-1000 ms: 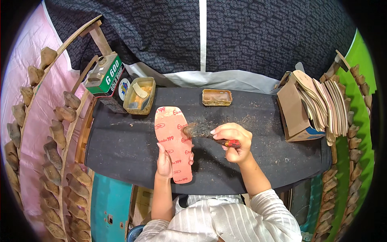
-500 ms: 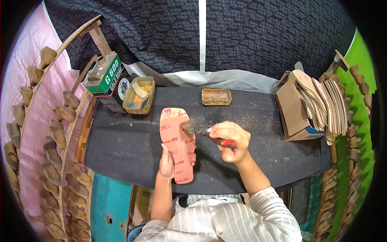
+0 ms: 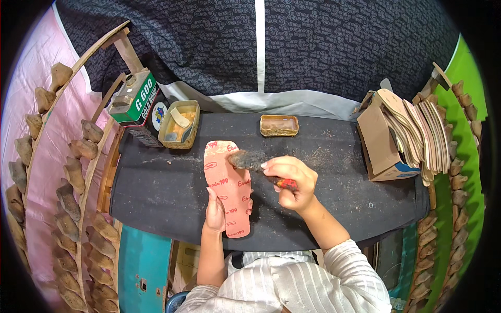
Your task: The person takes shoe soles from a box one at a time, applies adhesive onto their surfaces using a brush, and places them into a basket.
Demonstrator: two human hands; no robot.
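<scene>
A pink shoe insole (image 3: 233, 195) with red printing is held upright over the dark table, its wide end pointing away from me. My left hand (image 3: 214, 213) grips its lower half, thumb along the left edge and fingertips showing at the right edge. In my right hand (image 3: 295, 182) is a brush (image 3: 249, 160) with a red handle and a dark, crusted head. The brush's brownish tip lies over the upper part of the insole, seemingly touching it. Near that end the surface looks shiny and wet.
A green and black metal can (image 3: 136, 107) stands at the back left, beside a yellowish tub (image 3: 194, 136) with scraper-like pieces. A shallow amber dish (image 3: 279, 133) sits at the table's back. Insoles (image 3: 425, 135) fill a cardboard box (image 3: 377, 141) at right. Shoe-last racks (image 3: 78, 203) flank both sides.
My right hand and the brush have moved slightly left across the insole. The insole's far end has tipped a little to the left; my left hand keeps its hold.
</scene>
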